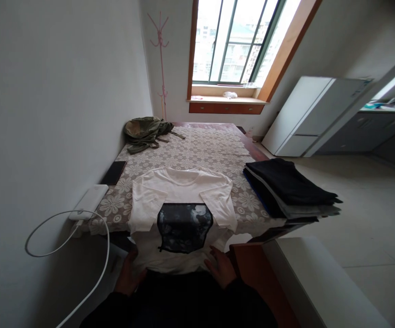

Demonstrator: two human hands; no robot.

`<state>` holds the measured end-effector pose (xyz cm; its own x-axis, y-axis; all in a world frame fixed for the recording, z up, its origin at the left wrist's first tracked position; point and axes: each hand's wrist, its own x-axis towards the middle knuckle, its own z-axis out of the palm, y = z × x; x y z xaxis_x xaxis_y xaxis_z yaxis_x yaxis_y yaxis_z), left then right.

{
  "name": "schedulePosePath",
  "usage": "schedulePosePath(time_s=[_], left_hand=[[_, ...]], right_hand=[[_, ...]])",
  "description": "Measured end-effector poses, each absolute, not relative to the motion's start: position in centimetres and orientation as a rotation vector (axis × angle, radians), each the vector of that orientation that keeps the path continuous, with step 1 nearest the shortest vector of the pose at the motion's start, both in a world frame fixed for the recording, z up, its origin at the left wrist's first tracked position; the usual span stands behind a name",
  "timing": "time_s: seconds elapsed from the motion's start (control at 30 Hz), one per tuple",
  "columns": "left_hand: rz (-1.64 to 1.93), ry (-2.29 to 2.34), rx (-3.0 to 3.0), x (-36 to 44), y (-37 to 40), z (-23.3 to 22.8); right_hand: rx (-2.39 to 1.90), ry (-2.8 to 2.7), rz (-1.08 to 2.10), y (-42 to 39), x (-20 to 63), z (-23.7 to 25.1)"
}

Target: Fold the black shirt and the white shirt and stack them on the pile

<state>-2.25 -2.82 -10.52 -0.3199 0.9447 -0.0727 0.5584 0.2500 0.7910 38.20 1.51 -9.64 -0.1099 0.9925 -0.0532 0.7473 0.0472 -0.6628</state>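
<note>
White cotton T-shirt, dark square print, sleeves folded inward; lies flat on lace floral tablecloth, hem overhanging near edge. Left hand and right hand pinch hem corners, fingers clamped on fabric. Adjacent right: stacked folded dark garments. Left: white power bank, looped cable.

One head view looks forward and down over the table. It stands at the table's near edge. The window lies straight beyond the table.
</note>
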Motion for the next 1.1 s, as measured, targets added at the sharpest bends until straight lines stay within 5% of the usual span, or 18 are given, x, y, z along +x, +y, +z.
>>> schedulePosePath(time_s=[0.27,0.47,0.73,1.1], left_hand=[[0.836,1.802,2.032,-2.6,-4.3,-13.3],[0.759,1.774,2.115,-2.3,-3.6,-13.8],[0.815,1.685,2.024,-1.7,-3.0,-14.8],[1.034,2.016,1.457,-3.3,-1.3,-9.2]], right_hand=[[-1.784,-2.202,1.104,1.8,35.8,-8.1],[-1.414,-2.118,1.221,0.8,38.1,-1.4],[-1.166,-2.079,1.047,0.7,40.0,7.2],[-1.269,-2.034,0.976,0.7,42.6,8.4]])
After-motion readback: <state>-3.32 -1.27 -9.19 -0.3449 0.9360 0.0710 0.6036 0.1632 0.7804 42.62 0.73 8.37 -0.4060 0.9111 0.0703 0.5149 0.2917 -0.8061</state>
